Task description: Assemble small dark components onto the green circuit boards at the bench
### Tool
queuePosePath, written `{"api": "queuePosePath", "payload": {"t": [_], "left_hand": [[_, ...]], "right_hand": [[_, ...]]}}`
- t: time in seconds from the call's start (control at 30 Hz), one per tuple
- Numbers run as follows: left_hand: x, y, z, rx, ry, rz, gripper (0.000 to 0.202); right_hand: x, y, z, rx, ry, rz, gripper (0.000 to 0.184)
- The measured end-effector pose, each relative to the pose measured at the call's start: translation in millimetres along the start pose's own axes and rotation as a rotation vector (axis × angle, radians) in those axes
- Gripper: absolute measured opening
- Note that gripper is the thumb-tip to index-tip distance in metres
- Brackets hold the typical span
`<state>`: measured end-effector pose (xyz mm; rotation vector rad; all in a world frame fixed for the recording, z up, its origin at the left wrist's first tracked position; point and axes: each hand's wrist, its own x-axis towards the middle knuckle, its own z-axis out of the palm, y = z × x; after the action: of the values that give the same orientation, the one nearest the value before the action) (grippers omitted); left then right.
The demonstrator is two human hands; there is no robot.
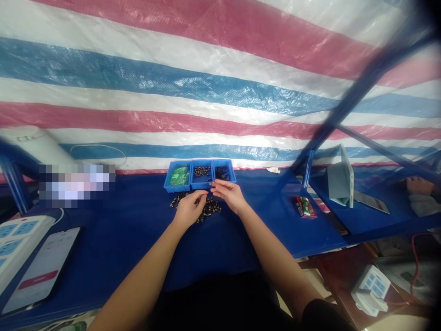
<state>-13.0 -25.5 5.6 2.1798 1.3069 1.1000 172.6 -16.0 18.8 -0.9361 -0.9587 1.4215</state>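
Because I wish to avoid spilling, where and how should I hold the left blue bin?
I would pinch the left blue bin by its left rim, coming from the left: that side looks free, while the middle bin adjoins its right and small parts lie in front.

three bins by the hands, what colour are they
The bins are blue; the head view shows it.

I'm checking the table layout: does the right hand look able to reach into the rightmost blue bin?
Likely yes: the right hand is close to the rightmost blue bin, whose open top seems unobstructed.
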Motion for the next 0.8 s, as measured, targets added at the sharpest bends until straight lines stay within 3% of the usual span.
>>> {"api": "queuePosePath", "payload": {"t": [0.07, 0.13, 0.2, 0.27, 0.33, 0.5, 0.6, 0.8], "left_hand": [[0.0, -0.6, 0.8, -0.002, -0.003, 0.012, 0.025], [0.1, -0.7, 0.8, -0.003, -0.004, 0.015, 0.025], [0.2, -0.4, 0.0, 0.005, 0.004, 0.005, 0.024], [0.5, 0.2, -1.4, 0.016, 0.018, -0.012, 0.022], [0.8, 0.8, -2.7, 0.023, 0.024, -0.025, 0.022], [0.8, 2.0, -3.4, 0.032, 0.0, -0.033, 0.023], [0.5, 1.9, -2.9, 0.031, -0.006, -0.027, 0.024], [0.4, 0.7, -2.0, 0.02, -0.001, -0.029, 0.023]], "right_hand": [[-1.1, 0.0, 3.6, 0.045, -0.063, -0.049, 0.048], [0.2, 2.0, 1.6, -0.087, -0.106, -0.074, 0.044], [3.3, 5.3, -5.3, -0.339, -0.064, -0.149, 0.031], [6.3, 7.5, -13.9, -0.529, 0.061, -0.265, 0.023], [7.3, 7.6, -20.7, -0.664, 0.064, -0.289, 0.02], [2.2, 4.5, -20.9, -1.046, -0.2, -0.329, 0.024], [0.0, 6.5, -16.6, -1.141, -0.263, -0.366, 0.028], [-0.4, 16.1, -12.6, -1.255, -0.211, -0.36, 0.022]]}}
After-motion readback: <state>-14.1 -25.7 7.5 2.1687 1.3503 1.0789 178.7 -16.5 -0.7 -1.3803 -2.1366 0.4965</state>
